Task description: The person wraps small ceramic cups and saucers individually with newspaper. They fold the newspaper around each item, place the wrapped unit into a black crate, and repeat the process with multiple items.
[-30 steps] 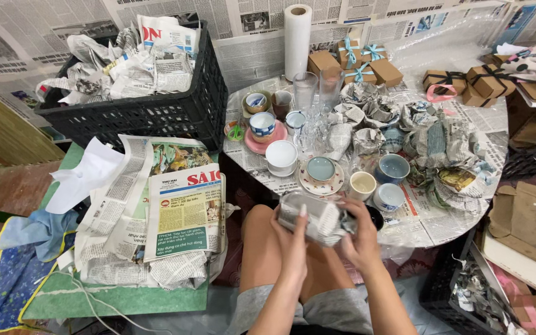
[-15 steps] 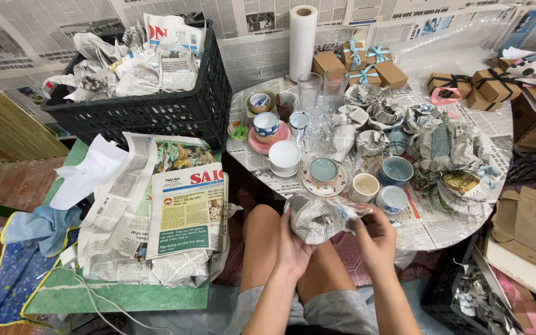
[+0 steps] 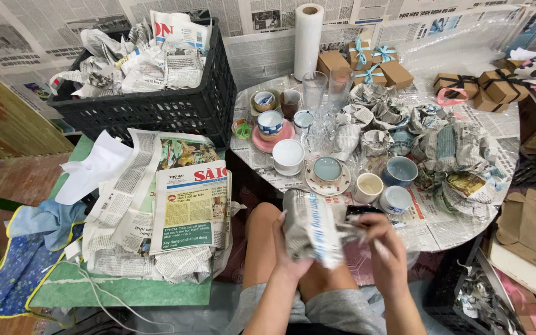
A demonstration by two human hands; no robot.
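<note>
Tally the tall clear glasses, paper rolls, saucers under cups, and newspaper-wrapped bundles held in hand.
Tall clear glasses: 2
White paper roll: 1
Saucers: 2
Newspaper-wrapped bundle, held by left hand and right hand: 1
Total: 6

Round table (image 3: 466, 226), papered over — cups (image 3: 367, 186), glasses (image 3: 314, 93), wrapped bundles (image 3: 454, 146) around a saucer (image 3: 328, 180); boxes (image 3: 355, 62) behind.

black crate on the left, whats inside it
The black crate is heaped with crumpled newspaper, some of it balled round things. What the paper wraps, and whatever lies lower down, is covered.
</note>
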